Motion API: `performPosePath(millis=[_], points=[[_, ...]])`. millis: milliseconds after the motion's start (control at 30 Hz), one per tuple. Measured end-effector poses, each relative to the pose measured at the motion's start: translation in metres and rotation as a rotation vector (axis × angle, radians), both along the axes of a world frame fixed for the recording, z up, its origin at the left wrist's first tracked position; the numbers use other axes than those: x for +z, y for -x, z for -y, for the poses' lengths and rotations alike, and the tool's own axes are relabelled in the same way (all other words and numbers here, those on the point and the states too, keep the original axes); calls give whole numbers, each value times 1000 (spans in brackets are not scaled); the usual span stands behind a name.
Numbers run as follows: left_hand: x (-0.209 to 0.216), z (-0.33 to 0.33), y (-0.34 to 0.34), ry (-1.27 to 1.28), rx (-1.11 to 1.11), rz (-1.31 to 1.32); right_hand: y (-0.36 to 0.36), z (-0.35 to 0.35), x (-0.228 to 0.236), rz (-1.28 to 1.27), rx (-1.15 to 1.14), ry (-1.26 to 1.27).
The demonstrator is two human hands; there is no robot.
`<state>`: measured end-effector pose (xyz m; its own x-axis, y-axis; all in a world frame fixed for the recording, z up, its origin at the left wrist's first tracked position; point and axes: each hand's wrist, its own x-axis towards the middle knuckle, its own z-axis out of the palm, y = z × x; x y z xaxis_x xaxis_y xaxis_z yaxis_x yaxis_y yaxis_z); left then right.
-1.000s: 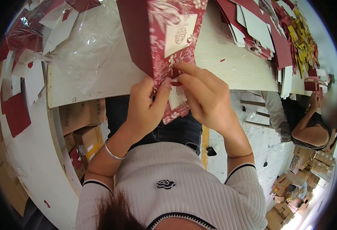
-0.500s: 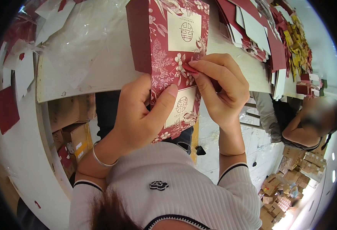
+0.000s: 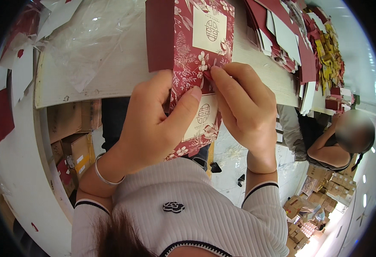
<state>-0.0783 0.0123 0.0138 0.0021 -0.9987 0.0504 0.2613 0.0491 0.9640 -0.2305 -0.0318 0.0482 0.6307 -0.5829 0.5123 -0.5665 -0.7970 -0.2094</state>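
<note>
A long red gift box (image 3: pixel 186 55) with pale floral print and two cream panels is held up in front of me, overlapping the table's near edge. My left hand (image 3: pixel 156 115) grips its lower left side, thumb lying across the printed face. On the box's right side, my right hand (image 3: pixel 243 103) pinches with thumb and forefinger at a small red piece (image 3: pixel 208 74) near the middle of the printed face. The fingertips partly hide this piece, so I cannot tell whether it is a tab or a ribbon.
Clear plastic film (image 3: pixel 94 47) lies on the white table (image 3: pixel 59 96). Red and white card pieces (image 3: pixel 282 38) are piled at the right, beside yellow packets (image 3: pixel 327 49). Cardboard boxes (image 3: pixel 79 150) sit under the table. A co-worker (image 3: pixel 335 147) is at the right.
My right hand has turned, its fingers now pressing closer to the box face over the small red piece. The left hand keeps its hold, and the whole view has shifted slightly.
</note>
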Motion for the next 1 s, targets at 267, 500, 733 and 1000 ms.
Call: performPosePath(millis=[267, 500, 733, 1000], points=[[0, 2, 0, 32, -8, 13, 3, 11, -2, -69, 120, 203], [8, 6, -1, -138, -146, -295, -8, -2, 13, -194, -17, 78], [-23, 13, 6, -96, -184, -578, 3, 25, 16, 24, 28, -255], [-29, 20, 7, -101, -31, -195, 2, 31, 19, 53, 135, -429]])
